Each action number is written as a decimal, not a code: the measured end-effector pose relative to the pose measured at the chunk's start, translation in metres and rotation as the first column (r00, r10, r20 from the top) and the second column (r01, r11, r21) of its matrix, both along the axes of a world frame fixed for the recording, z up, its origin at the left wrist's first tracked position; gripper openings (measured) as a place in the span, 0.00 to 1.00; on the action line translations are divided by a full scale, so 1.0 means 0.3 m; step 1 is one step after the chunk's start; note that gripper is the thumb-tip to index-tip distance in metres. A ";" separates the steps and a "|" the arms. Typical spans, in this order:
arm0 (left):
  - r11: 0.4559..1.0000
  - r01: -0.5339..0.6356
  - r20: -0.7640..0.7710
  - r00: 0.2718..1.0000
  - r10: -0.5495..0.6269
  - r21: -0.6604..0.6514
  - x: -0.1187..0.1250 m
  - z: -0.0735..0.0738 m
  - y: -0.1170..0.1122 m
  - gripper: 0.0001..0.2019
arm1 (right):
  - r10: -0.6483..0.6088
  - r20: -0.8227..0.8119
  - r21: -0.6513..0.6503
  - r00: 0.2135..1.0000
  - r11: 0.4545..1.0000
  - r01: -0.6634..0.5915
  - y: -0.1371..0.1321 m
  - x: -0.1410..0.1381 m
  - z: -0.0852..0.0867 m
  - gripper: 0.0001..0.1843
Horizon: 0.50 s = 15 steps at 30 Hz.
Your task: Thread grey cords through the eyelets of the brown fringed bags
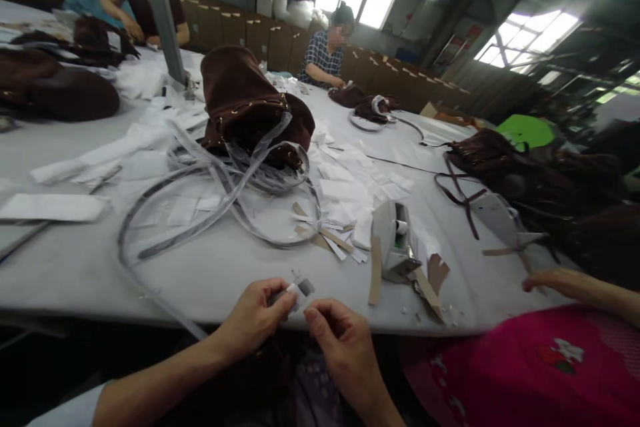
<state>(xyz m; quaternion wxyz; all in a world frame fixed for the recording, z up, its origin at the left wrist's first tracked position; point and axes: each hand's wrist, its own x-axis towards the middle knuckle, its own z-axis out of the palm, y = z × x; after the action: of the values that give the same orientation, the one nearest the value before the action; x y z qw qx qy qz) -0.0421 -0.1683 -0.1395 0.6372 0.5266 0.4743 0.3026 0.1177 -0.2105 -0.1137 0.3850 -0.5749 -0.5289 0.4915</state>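
My left hand is closed, pinching a small metal clasp with a white wrap at its base, just above the table's front edge. Right beside it, the thumb and fingertips of my right hand are pressed together; anything between them is too small to make out. A clear-plastic-wrapped strap loops across the table and drops over the front edge by my left forearm. Behind the loops a dark brown drawstring bag lies tilted, its gathered opening facing me.
A grey tape dispenser stands at right of centre among brown paper strips. White paper pieces lie scattered. More brown bags pile up at right. A co-worker's hand reaches in there; two other people work across the table.
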 end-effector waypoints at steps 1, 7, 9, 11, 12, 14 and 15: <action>0.999 0.000 -0.026 1.000 0.001 0.047 -0.002 0.007 -0.005 0.20 | 0.003 0.023 0.006 1.000 1.000 -0.003 0.004 -0.016 -0.002 0.16; 0.983 0.036 -0.106 0.994 -0.017 0.181 -0.017 0.011 -0.022 0.17 | -0.057 0.242 0.018 0.969 0.998 0.055 0.028 -0.036 -0.034 0.20; 0.980 0.032 -0.102 0.995 -0.012 0.195 -0.020 0.009 -0.022 0.17 | -0.073 0.281 0.016 0.957 0.997 0.071 0.032 -0.042 -0.029 0.21; 0.979 0.015 -0.088 0.996 0.003 0.205 -0.021 0.010 -0.024 0.17 | -0.070 0.289 -0.002 0.955 0.997 0.073 0.035 -0.047 -0.020 0.23; 0.978 0.004 -0.075 0.997 0.012 0.208 -0.020 0.010 -0.026 0.17 | -0.064 0.284 -0.016 0.957 0.997 0.072 0.037 -0.048 -0.016 0.24; 0.977 -0.021 -0.042 0.999 0.031 0.212 -0.017 0.003 -0.024 0.16 | -0.076 0.274 -0.045 0.959 0.995 0.092 0.044 -0.047 -0.019 0.25; 0.976 -0.040 -0.036 0.998 0.049 0.213 -0.016 -0.008 -0.019 0.15 | -0.081 0.263 -0.061 0.961 0.993 0.100 0.051 -0.046 -0.027 0.25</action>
<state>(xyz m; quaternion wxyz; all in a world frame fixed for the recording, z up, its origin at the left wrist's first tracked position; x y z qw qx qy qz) -0.0469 -0.1739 -0.1418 0.5606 0.5869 0.4639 0.3550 0.1038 -0.1952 -0.1218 0.3127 -0.6718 -0.5296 0.4129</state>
